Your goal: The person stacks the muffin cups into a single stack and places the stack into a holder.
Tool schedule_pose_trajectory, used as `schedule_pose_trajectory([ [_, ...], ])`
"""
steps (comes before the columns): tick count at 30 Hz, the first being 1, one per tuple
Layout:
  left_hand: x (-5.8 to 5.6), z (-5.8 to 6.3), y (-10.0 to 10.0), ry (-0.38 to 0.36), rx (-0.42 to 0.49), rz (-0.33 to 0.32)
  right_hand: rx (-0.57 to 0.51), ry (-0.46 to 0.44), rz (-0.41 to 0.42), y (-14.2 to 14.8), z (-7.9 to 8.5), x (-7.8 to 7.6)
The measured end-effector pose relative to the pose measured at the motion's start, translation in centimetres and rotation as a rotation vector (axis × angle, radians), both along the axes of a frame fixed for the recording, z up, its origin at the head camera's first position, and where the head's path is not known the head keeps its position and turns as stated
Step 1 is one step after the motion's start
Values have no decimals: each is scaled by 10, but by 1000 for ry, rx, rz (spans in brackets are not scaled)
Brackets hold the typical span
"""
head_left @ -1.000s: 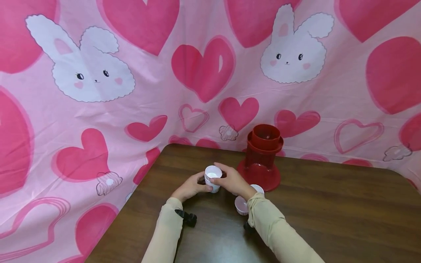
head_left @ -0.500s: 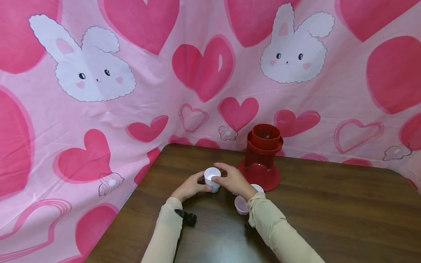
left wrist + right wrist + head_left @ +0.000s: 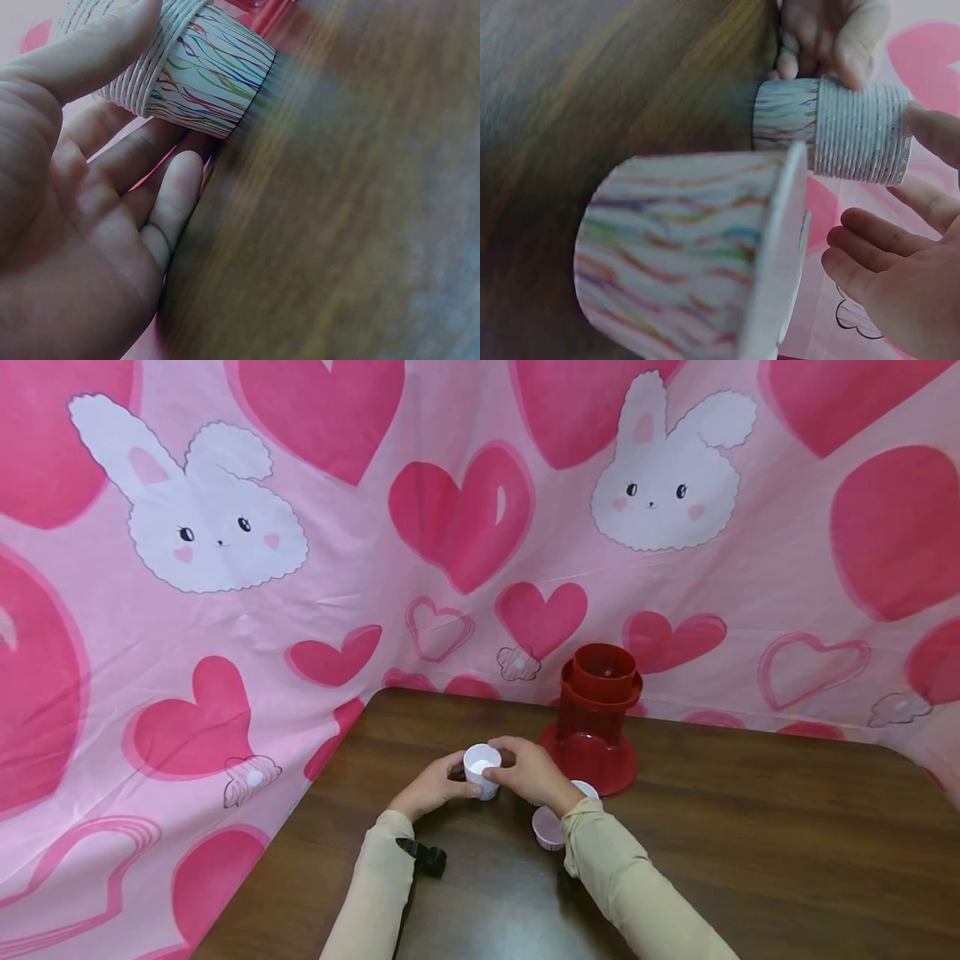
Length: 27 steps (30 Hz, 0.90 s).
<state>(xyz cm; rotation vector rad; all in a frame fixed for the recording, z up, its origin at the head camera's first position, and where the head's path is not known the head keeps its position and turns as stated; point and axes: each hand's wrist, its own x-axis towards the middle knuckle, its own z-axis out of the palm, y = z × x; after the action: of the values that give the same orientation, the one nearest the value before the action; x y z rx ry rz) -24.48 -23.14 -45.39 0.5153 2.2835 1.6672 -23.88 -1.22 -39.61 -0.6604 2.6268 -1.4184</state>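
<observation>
1. Almost nothing has moved since the earlier frames: both hands still steady a stack of paper cups (image 3: 482, 770) standing on the table (image 3: 750, 860).
2. Left hand (image 3: 431, 789) pinches its side; right hand (image 3: 528, 770) curls round the rim.
3. No cup looks pulled free yet; two loose cups (image 3: 549, 828) sit near the red dispenser (image 3: 596, 727).

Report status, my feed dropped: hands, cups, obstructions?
Both hands grip the cup stack upright on the table. Loose cup beside right wrist. Nothing blocking.
</observation>
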Motion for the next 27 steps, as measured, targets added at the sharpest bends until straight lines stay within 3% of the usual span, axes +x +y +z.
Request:
schedule_pose_trajectory([
  [9, 0, -2, 0, 4, -10, 19, 172, 79, 72, 8, 5, 1],
  [17, -1, 0, 3, -12, -27, 54, 276, 128, -67, 41, 9, 1],
  [27, -3, 0, 4, -16, -24, 51, 528, 48, -74, 57, 1, 6],
])
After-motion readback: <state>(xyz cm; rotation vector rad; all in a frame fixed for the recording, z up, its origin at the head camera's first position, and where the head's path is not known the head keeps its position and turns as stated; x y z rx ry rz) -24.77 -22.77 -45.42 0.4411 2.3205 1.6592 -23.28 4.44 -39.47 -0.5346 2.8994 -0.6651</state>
